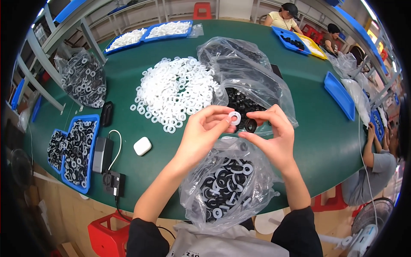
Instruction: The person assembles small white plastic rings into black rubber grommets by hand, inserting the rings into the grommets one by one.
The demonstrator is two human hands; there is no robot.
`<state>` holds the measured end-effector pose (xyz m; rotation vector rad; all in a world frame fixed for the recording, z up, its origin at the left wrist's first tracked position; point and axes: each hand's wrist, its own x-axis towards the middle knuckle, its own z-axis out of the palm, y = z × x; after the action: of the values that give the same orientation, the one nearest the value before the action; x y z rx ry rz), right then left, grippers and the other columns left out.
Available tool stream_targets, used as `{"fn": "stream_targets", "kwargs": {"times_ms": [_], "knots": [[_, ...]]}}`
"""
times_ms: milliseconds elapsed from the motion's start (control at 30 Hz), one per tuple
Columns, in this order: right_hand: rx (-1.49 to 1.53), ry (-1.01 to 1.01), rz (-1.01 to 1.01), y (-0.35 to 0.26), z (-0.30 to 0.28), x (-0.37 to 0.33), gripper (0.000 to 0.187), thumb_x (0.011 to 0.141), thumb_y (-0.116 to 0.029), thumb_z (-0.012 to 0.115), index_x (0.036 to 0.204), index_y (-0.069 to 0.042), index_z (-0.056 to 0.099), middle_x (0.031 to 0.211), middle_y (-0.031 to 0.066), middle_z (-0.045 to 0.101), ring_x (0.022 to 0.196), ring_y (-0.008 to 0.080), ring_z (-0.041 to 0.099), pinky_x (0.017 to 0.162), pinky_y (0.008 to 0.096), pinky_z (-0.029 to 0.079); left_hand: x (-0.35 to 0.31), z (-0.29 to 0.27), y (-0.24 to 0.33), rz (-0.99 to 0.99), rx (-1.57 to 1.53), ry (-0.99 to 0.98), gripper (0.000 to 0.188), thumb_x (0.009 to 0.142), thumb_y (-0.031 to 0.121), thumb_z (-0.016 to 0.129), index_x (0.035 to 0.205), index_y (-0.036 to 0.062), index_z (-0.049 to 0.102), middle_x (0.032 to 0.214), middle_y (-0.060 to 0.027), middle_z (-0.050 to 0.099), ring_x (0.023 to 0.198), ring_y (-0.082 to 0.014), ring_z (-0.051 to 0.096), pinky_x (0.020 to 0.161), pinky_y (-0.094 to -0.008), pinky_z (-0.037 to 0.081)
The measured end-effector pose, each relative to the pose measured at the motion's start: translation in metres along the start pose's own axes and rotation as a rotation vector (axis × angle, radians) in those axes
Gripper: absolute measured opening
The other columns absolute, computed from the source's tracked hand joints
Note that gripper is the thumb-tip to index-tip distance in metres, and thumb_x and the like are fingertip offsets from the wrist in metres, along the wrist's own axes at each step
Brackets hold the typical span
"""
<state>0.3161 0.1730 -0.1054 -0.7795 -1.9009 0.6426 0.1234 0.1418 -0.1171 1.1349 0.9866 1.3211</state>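
Between the thumb and fingers of my left hand (200,130) is a white ring (233,113), held with its face up toward me. My right hand (276,136) pinches a black ring (251,130) close beside it; the two rings are apart. Just beyond my fingers, a pile of black rings (239,99) spills from the mouth of a clear plastic bag (278,96). Below my hands, near the table edge, an open clear bag (192,188) contains mixed black and white rings (222,180). Loose white rings (175,90) lie heaped to the left.
On the green table (312,150), blue trays (88,171) of mixed rings stand left, near a black adapter (102,154) and a white case (142,146). A filled bag (83,79) sits farther back. At right lies a blue tray (339,95). Other people work beyond.
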Motion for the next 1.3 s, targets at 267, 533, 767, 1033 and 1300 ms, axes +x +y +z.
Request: {"fn": "stream_targets", "kwargs": {"times_ms": [267,533,767,1033,1300], "knots": [[-0.157,0.195,-0.169,-0.002,0.012,-0.007,0.037,0.062,-0.005,0.087,0.095,-0.003,0.071,0.083,0.0052,0.056,0.072,0.0156,0.057,0.063,0.0269,0.048,-0.011,0.014,0.015,-0.036,-0.091,-0.148,0.034,0.093,0.001,0.059,0.125,-0.0062,0.056,0.119,-0.0140,0.063,0.107,-0.0169,0.064,0.093,-0.0279,0.051],[-0.171,0.212,-0.306,0.002,0.008,-0.007,0.040,0.059,-0.003,0.088,0.095,-0.003,0.071,0.083,0.0046,0.057,0.072,0.0152,0.058,0.061,0.0263,0.048,-0.025,0.019,0.027,-0.031,-0.102,-0.180,0.044,0.089,-0.001,0.060,0.131,-0.0061,0.052,0.125,-0.0155,0.060,0.112,-0.0181,0.061,0.100,-0.0312,0.048],[-0.071,0.207,-0.302,0.004,0.005,-0.007,0.041,0.058,-0.001,0.089,0.095,-0.001,0.071,0.084,0.0056,0.059,0.073,0.0154,0.058,0.063,0.0262,0.049,-0.030,0.023,0.024,0.051,-0.035,-0.172,0.045,0.087,-0.003,0.061,0.131,-0.0058,0.053,0.124,-0.0164,0.061,0.113,-0.0194,0.061,0.102,-0.0330,0.047],[-0.066,0.122,-0.210,-0.009,0.000,-0.002,0.037,0.064,-0.004,0.086,0.097,-0.001,0.070,0.086,0.0070,0.060,0.077,0.0174,0.058,0.068,0.0281,0.049,-0.026,0.014,0.037,0.047,0.076,-0.171,0.037,0.089,0.008,0.067,0.123,-0.0034,0.061,0.116,-0.0165,0.067,0.107,-0.0189,0.064,0.096,-0.0311,0.049],[-0.046,-0.794,-0.115,-0.023,-0.035,-0.005,0.038,0.069,-0.015,0.084,0.104,-0.005,0.071,0.095,0.0074,0.062,0.090,0.0225,0.058,0.081,0.0336,0.048,0.014,-0.067,0.003,0.140,1.173,0.425,0.024,0.087,0.014,0.063,0.104,-0.0024,0.069,0.091,-0.0183,0.071,0.082,-0.0264,0.070,0.076,-0.0348,0.054]]}}
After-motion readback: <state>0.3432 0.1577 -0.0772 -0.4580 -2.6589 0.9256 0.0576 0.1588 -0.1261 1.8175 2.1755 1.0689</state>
